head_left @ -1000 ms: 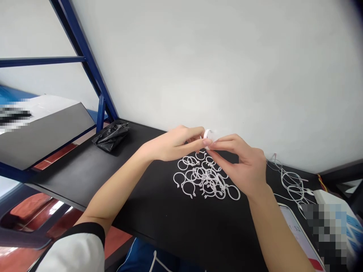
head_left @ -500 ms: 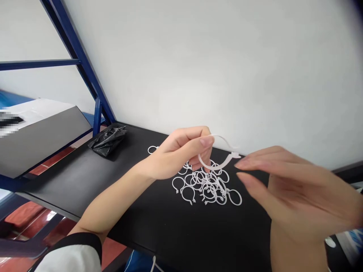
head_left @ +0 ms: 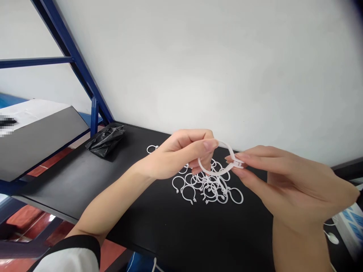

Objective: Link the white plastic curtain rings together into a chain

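Observation:
Between thumb and fingers, my left hand (head_left: 184, 153) pinches a white plastic ring clip (head_left: 217, 172) by its left side, above the table. My right hand (head_left: 283, 177) is closed on the same ring at its right end, thumb below and fingers above the small clasp. The two ends of the ring meet there, though the fingertips partly cover them. Below and behind lies a loose pile of similar white rings (head_left: 210, 189), several with their ends apart. One more ring (head_left: 151, 149) lies to the left, partly hidden behind my left hand.
A crumpled black plastic bag (head_left: 105, 140) lies at the far left of the black table (head_left: 170, 234). A blue metal frame (head_left: 76, 56) rises beside it, before a pale wall (head_left: 198, 75). At right are a white cable end (head_left: 332, 238) and a blue-and-white object (head_left: 351, 226).
My right hand has moved left and closed on the ring's clasp end. The ring's separated ends have come together. My left hand keeps its pinch.

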Tool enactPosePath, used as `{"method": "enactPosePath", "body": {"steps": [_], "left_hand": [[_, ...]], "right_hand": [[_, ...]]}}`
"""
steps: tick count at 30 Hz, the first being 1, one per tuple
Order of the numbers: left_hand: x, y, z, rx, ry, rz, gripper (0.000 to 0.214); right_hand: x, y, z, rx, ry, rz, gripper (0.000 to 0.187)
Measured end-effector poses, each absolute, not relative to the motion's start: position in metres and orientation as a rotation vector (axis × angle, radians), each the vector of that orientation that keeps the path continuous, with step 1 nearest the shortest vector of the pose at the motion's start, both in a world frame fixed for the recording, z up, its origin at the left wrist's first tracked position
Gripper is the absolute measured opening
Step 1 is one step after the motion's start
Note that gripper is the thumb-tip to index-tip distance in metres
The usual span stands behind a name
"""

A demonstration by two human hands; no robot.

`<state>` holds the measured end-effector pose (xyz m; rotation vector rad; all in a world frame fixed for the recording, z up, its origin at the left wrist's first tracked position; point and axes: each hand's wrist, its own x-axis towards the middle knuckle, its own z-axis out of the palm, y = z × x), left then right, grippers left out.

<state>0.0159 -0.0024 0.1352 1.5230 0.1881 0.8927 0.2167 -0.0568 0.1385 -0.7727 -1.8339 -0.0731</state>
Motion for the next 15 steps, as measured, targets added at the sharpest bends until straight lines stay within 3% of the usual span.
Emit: {"method": "enactPosePath", "body": {"steps": [6,15], "left_hand": [[0.0169,-0.0031,0.1358,1.632,0.297,0.917,0.038],[0.0207,-0.0060,0.1301,2.100,0.358,1.350,0.021]], "right_hand": [[0.2206,-0.0580,0.1384,-0.767,-1.841,-0.108,0.040],[0.2222,-0.0556,0.1353,-0.786,-1.813,-0.090,0.038]]}}
